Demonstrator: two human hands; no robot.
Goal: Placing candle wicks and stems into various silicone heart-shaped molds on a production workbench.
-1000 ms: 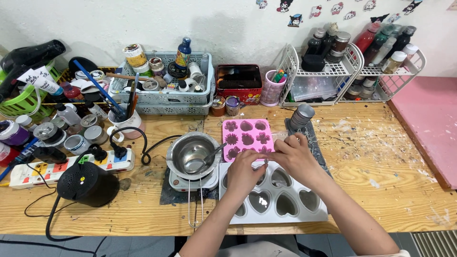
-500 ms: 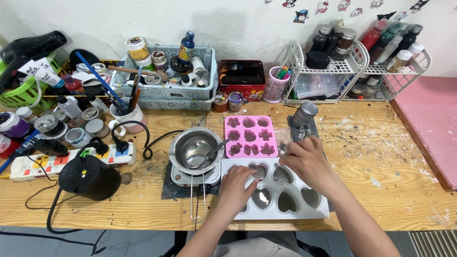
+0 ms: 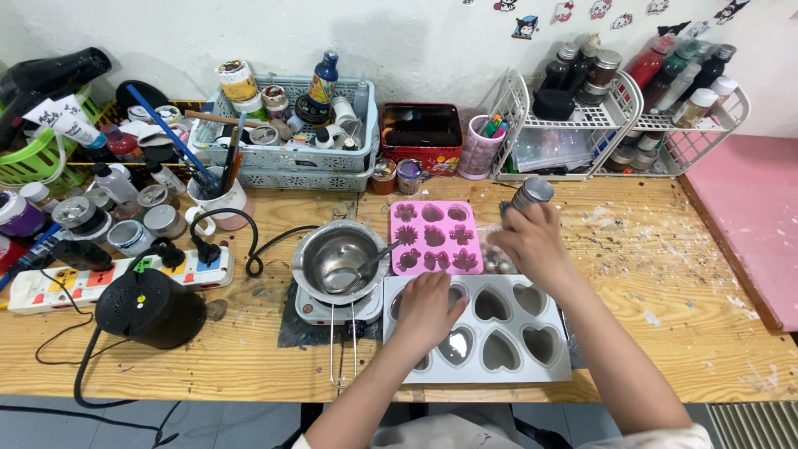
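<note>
Your right hand (image 3: 532,245) is wrapped around a small silver-lidded jar (image 3: 530,193), lifted just above the surface behind the white heart mould (image 3: 544,370). Your left hand (image 3: 428,309) lies flat and released on that mould's left cups, steadying it. Beside it sit the pink mould (image 3: 434,237) and the metal pot (image 3: 337,254). You seem to be fetching an ingredient; opening the jar likely needs both hands.

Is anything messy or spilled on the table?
Yes. The wooden table has pale paint-like splatters and smears, thickest right of the right hand, which holds a small silver-lidded jar. The left hand rests on the white heart mould. Nothing looks freshly spilled or tipped over.
</note>
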